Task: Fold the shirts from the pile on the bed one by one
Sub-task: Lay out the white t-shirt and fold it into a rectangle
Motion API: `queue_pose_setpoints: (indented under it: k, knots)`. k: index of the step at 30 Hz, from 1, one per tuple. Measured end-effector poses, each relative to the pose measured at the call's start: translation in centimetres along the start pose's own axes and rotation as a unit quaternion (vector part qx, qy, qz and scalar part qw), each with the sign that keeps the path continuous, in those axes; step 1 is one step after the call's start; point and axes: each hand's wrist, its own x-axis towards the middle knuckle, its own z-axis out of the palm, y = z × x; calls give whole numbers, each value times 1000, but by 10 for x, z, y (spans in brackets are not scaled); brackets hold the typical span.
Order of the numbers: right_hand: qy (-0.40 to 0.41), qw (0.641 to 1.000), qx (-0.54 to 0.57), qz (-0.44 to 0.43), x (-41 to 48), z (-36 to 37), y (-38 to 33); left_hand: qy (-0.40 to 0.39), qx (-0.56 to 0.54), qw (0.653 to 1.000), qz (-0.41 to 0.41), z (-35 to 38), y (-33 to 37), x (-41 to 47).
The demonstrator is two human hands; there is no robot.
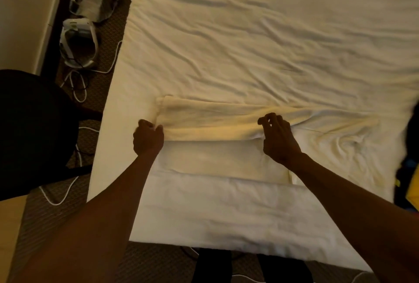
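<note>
A pale shirt [217, 124] is lying flat near the bed's [249, 33] near edge, towards its left side, with its far part doubled over into a long band. The left hand [148, 139] is pinching the band's left end, its fingers curled tight round the cloth. The right hand [277, 140] is gripping the fold further right, its fingers bent over the cloth. A dark pile [408, 180] is sitting at the bed's right edge. A black chair [34, 128] is standing beside the left edge.
</note>
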Motion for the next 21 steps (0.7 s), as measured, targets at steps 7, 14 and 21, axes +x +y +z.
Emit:
queue_pose_setpoints:
  k: [7, 14, 21]
  knots:
    - [-81, 965, 4, 250, -41, 4, 46, -24, 60, 916, 396, 53, 37, -48]
    - [-89, 964, 13, 249, -57, 12, 76, -178, 223, 838, 464, 124, 70, -96]
    - [-9, 977, 68, 200, -76, -3, 94, -128, 201, 858, 455, 129, 83, -97]
